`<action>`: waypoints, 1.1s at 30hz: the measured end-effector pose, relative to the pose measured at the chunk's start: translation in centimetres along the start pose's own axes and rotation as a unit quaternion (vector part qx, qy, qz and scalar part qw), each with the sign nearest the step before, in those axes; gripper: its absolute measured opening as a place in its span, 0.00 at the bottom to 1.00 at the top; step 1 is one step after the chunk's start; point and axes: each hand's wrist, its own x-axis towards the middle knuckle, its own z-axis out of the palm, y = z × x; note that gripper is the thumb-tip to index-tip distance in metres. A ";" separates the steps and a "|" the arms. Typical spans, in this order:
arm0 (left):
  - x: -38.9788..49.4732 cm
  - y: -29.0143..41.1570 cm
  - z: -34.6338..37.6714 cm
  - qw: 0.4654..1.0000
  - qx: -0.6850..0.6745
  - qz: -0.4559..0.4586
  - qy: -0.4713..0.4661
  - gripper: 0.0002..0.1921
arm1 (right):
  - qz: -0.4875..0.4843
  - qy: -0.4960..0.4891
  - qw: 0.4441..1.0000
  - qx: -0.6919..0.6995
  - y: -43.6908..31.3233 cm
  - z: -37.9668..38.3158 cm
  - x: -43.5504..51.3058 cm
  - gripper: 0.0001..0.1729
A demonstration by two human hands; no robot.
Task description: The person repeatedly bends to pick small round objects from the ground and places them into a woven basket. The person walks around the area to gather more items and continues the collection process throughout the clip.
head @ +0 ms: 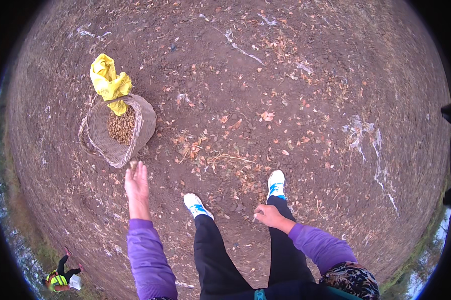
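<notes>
My left hand (137,187) reaches forward, fingers stretched out, just short of the near rim of a wicker basket (144,120). A small blurred brown clump (133,164), perhaps peanuts, shows at its fingertips; whether it is held or in the air is unclear. Inside the basket lies a heap of unshelled peanuts (121,126). Draped over its far rim and handle is a yellow plastic bag (111,80), partly hanging inside. My right hand (270,216) hovers by my right leg with its fingers curled, and its palm is hidden.
Bare brown soil (225,93) carries dry leaves (266,116), stems (233,157) and torn plastic film (360,135). My white-and-blue shoes (198,205) stand apart on it. At the far lower left, a person in a yellow vest (57,279) is beside a white bag (75,282).
</notes>
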 end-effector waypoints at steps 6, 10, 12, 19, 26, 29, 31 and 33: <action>-0.5 -1.9 -5.4 0.982 0.165 0.025 0.086 0.20 | 0.089 -0.014 0.995 0.041 2.1 0.9 -1.9 0.12; -10.9 -10.7 -11.7 0.922 0.359 -0.146 0.022 0.11 | 0.127 -0.039 0.987 0.089 1.7 1.2 -2.4 0.12; -16.7 -13.9 -15.0 0.914 0.351 -0.205 0.020 0.07 | 0.114 -0.040 0.991 0.051 0.8 0.7 -2.4 0.13; -23.9 -16.7 -23.9 0.911 0.283 -0.298 -0.047 0.09 | 0.154 -0.083 0.981 -0.079 -4.8 2.1 0.6 0.13; -20.9 -10.7 -30.1 0.948 0.180 -0.259 0.030 0.12 | 0.174 -0.070 0.980 -0.067 -12.8 11.6 6.9 0.10; -20.0 -6.2 -34.1 0.949 0.183 -0.255 -0.007 0.11 | 0.111 -0.093 0.982 -0.123 -17.2 16.9 9.8 0.11; -19.4 -3.7 -36.4 0.954 0.179 -0.241 0.008 0.11 | 0.081 -0.128 0.975 -0.161 -20.2 20.6 12.7 0.12; -18.4 -1.5 -38.6 0.956 0.199 -0.212 0.046 0.11 | 0.036 -0.142 0.956 -0.252 -23.1 24.0 15.4 0.10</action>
